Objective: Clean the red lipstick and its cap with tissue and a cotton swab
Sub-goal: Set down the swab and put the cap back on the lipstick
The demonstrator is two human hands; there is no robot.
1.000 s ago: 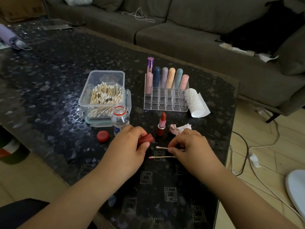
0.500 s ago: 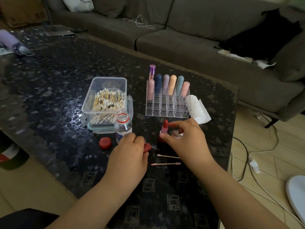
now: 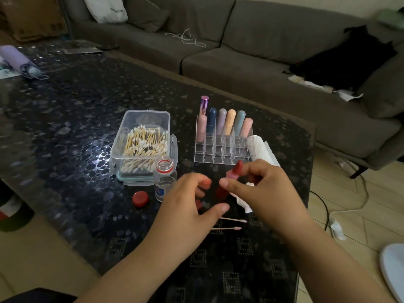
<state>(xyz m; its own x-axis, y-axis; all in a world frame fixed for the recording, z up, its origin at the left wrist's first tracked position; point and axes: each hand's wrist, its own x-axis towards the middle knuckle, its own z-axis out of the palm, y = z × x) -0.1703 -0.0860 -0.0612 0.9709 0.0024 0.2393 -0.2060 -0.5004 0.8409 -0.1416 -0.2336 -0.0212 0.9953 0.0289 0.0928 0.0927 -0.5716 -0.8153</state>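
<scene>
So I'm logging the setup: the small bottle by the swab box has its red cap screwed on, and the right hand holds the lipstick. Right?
Not quite. In the head view the bottle is open; its red cap lies on the table to its left. The rest holds: the bottle stands by the swab box, and the right hand holds the lipstick.

— Right hand (image 3: 266, 189)?
— Pinching the uncapped red lipstick (image 3: 232, 178), held upright.
— Left hand (image 3: 188, 206)?
— Fingers curled beside it; cap not clearly discernible. Two cotton swabs (image 3: 231, 224) lie below both hands.
</scene>
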